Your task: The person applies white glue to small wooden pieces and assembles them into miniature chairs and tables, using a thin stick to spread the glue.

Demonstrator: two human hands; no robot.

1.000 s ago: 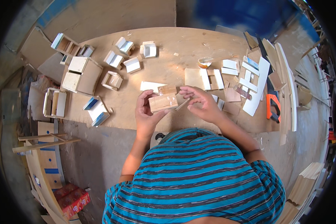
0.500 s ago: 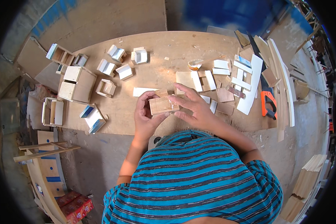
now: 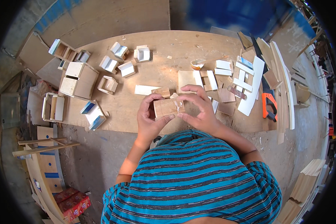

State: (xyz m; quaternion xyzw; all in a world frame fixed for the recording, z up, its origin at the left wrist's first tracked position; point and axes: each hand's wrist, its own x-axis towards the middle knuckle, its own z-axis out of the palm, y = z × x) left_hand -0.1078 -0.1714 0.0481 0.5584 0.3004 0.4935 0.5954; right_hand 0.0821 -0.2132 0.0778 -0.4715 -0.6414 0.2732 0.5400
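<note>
Near the table's front edge I hold a small wooden block-like piece [image 3: 165,107] with pale, glue-like smears on its right end. My left hand [image 3: 148,115] wraps round its left side, thumb along the lower edge. My right hand [image 3: 202,112] pinches at its right end, thumb low and index finger by the top corner. Just behind the piece lie a small wood block [image 3: 161,92] and a white strip [image 3: 145,90]. A small bowl [image 3: 197,64] with something pale in it stands farther back.
Several miniature wooden chairs [image 3: 107,85] and a small box-like cabinet [image 3: 78,80] stand on the left of the wooden table [image 3: 168,48]. White and bare wood strips [image 3: 242,84] lie on the right beside an orange-handled saw [image 3: 268,106]. Long boards [image 3: 283,86] line the right edge.
The view has shifted slightly, and the held piece sits a little farther right in it. My right fingers have moved down and round the piece's right end.
</note>
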